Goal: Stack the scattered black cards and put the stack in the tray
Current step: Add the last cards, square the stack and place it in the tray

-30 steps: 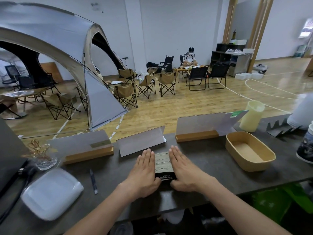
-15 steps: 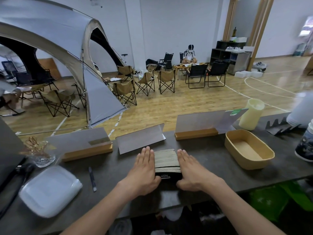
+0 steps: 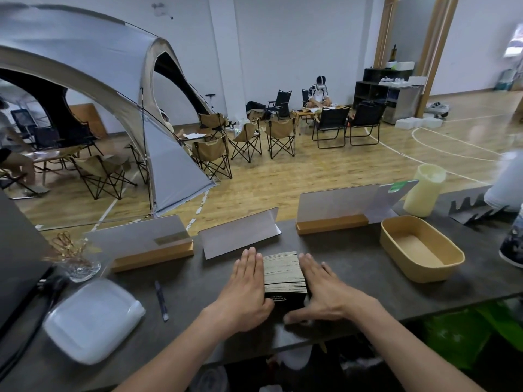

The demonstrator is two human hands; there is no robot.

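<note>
Since half a second ago, both hands have slid slightly apart along the dark counter, the card stack between them sitting a touch squarer. At 9 o'clock of the stack lies a white plastic lid, with a glass dish of gold scissors at its 12 o'clock and a pen just to its right. The left hand, fingers straight and together, presses flat against the left side of the stack of black cards (pale card edges face upward, a black face with small lettering faces the person). The right hand, fingers likewise straight, presses against the stack's right side, thumb stretched toward 9 o'clock beneath it. Neither hand curls round the cards. Three acrylic sign holders stand at 12 o'clock along the counter's far edge. The tan oval tray sits well apart at 3 o'clock of the stack, with a pale yellow cup at its 12 o'clock.
</note>
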